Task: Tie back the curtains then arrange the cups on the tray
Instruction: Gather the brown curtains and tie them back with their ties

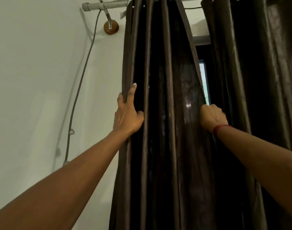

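stage: early, gathering | curtain (166, 80) hangs bunched at the left end of the rod (100, 4), no tie on it | left hand (127, 112) grips its left edge, forefinger straight | right hand (212, 114) clutches its right edge, fingers curled behind the cloth | second curtain (258, 80) hangs loose | cups, tray: out of sight, not yet begun

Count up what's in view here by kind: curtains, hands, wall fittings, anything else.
Curtains: 2, left curtain and right curtain
Hands: 2, left hand and right hand, both gripping the left curtain
Curtain rod: 1
Wooden wall mount: 1
Grey cable: 1
Red wristband: 1
Total: 8
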